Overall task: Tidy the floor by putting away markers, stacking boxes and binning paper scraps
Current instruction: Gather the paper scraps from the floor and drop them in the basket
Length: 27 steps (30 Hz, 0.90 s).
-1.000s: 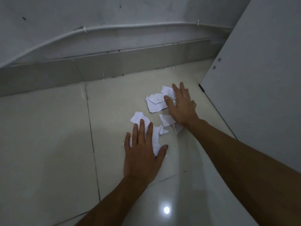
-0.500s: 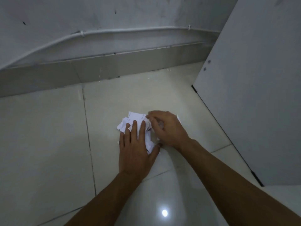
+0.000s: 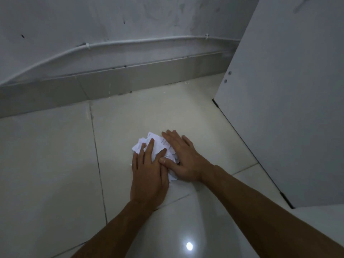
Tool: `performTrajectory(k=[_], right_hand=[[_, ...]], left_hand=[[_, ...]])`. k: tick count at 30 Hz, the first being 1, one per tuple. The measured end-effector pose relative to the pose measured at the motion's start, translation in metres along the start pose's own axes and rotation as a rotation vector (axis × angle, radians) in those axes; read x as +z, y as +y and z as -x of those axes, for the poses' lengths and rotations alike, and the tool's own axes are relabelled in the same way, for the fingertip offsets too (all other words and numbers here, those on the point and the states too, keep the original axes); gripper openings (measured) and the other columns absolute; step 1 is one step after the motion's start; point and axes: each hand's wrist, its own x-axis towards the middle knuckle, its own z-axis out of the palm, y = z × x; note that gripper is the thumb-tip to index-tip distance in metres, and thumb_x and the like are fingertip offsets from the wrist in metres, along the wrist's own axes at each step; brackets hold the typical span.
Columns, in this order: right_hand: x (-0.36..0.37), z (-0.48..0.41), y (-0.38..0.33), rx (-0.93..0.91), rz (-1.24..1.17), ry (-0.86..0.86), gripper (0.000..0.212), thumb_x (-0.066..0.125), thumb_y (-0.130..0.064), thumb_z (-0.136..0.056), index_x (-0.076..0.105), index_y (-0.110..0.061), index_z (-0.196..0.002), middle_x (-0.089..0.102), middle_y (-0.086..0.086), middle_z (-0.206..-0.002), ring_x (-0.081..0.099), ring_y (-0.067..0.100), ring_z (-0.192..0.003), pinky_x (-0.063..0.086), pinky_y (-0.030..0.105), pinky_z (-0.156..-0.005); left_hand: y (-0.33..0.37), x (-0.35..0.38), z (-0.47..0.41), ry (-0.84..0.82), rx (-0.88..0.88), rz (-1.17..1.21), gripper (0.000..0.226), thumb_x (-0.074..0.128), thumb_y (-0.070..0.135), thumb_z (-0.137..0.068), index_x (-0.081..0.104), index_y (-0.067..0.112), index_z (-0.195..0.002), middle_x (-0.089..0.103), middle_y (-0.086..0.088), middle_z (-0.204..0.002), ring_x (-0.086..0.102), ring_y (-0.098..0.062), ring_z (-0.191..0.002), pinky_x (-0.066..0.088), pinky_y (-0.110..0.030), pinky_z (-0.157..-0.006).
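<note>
A small heap of torn white paper scraps [image 3: 157, 143] lies on the pale tiled floor [image 3: 55, 164], a little ahead of me. My left hand [image 3: 149, 175] rests flat on the heap's near left side, fingers stretched forward. My right hand [image 3: 183, 158] lies flat over its right side, fingers pointing up-left, its thumb touching my left index finger. Both palms cover most of the scraps, and only the far edge and a bit at the near side show. Neither hand has its fingers curled around the paper. No markers, boxes or bin are in view.
A tall white panel [image 3: 290, 108] with two screws stands close on the right, its bottom edge running along the floor. Ahead are a grey skirting [image 3: 130, 79] and a wall with a white cable [image 3: 130, 42]. A lamp glare [image 3: 189, 246] shines on the tiles.
The scattered scraps have been swept together into one heap. My right hand drew in from the far right toward my left, then flattened out from a curled pose onto the pile.
</note>
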Motion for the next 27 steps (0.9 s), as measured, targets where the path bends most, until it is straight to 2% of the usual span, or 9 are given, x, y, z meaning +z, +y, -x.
performTrajectory(k=[3,6,9,11,13,16,20,23,27], right_hand=[[0.004,0.000,-0.001,-0.011,-0.025,-0.001,0.085,0.042,-0.064,-0.090,0.011,-0.023,-0.158,0.011,-0.004,-0.165,0.001,0.009,-0.152,0.002,0.041,-0.124],[0.006,0.002,-0.001,-0.008,-0.047,0.012,0.094,0.046,-0.071,-0.085,0.006,-0.027,-0.158,0.002,-0.007,-0.166,-0.004,0.009,-0.152,0.000,0.038,-0.124],[0.010,0.006,-0.003,-0.057,0.022,-0.003,0.107,0.054,-0.074,-0.079,0.000,-0.025,-0.158,-0.005,-0.004,-0.166,-0.009,0.012,-0.152,0.000,0.042,-0.123],[0.012,0.006,-0.006,-0.089,0.097,0.002,0.114,0.058,-0.073,-0.076,-0.001,-0.021,-0.158,-0.006,0.001,-0.166,-0.009,0.017,-0.152,0.001,0.048,-0.123],[0.016,0.005,-0.012,-0.114,0.178,0.001,0.120,0.059,-0.077,-0.072,-0.002,-0.017,-0.157,-0.008,0.005,-0.166,-0.010,0.022,-0.152,-0.001,0.051,-0.122],[0.026,-0.001,-0.023,-0.179,0.289,0.006,0.122,0.056,-0.081,-0.071,0.002,-0.013,-0.157,-0.005,0.011,-0.165,-0.006,0.028,-0.152,0.000,0.052,-0.122],[0.034,-0.008,-0.029,-0.208,0.311,0.007,0.118,0.060,-0.077,-0.073,0.012,-0.009,-0.157,0.009,0.014,-0.164,0.005,0.028,-0.152,0.003,0.047,-0.123],[0.035,-0.009,-0.031,-0.226,0.280,0.030,0.112,0.064,-0.071,-0.076,0.019,-0.006,-0.155,0.019,0.013,-0.163,0.016,0.023,-0.151,0.011,0.045,-0.122],[0.040,-0.013,-0.039,-0.177,0.235,0.042,0.104,0.071,-0.057,-0.078,0.024,-0.001,-0.152,0.025,0.016,-0.160,0.020,0.026,-0.150,0.014,0.047,-0.121]], left_hand=[[0.000,0.000,0.003,0.142,-0.062,0.061,0.049,0.033,0.031,-0.093,0.058,0.018,-0.132,0.037,-0.018,-0.153,0.030,-0.036,-0.144,0.024,-0.062,-0.112],[0.002,-0.004,0.000,0.245,-0.205,0.228,0.042,0.034,0.029,-0.095,0.054,0.023,-0.132,0.034,-0.005,-0.157,0.026,-0.022,-0.146,0.019,-0.051,-0.116],[-0.007,-0.015,-0.010,0.297,-0.243,0.256,0.044,0.030,0.034,-0.097,0.052,0.022,-0.133,0.035,-0.001,-0.156,0.026,-0.019,-0.146,0.016,-0.040,-0.117],[-0.020,-0.024,-0.020,0.238,-0.242,0.214,0.049,0.027,0.038,-0.099,0.050,0.019,-0.138,0.036,-0.001,-0.156,0.026,-0.020,-0.146,0.014,-0.035,-0.116],[-0.032,-0.028,-0.025,0.081,-0.231,0.131,0.055,0.024,0.040,-0.099,0.043,0.017,-0.145,0.032,-0.003,-0.158,0.024,-0.022,-0.147,0.015,-0.035,-0.118],[-0.039,-0.024,-0.019,-0.097,-0.056,-0.026,0.054,0.026,0.033,-0.100,0.038,0.013,-0.148,0.035,-0.005,-0.156,0.027,-0.024,-0.147,0.017,-0.039,-0.120],[-0.041,-0.025,-0.015,-0.069,-0.013,0.102,0.046,0.036,0.020,-0.098,0.046,0.008,-0.141,0.049,-0.010,-0.145,0.042,-0.026,-0.139,0.023,-0.038,-0.117],[-0.039,-0.027,-0.014,-0.033,-0.050,0.153,0.044,0.039,0.017,-0.098,0.049,0.007,-0.139,0.053,-0.011,-0.141,0.046,-0.022,-0.134,0.019,-0.027,-0.115],[-0.036,-0.028,-0.012,-0.032,-0.104,0.268,0.050,0.029,0.031,-0.100,0.048,0.002,-0.137,0.044,-0.002,-0.138,0.045,-0.025,-0.133,0.013,-0.017,-0.112]])
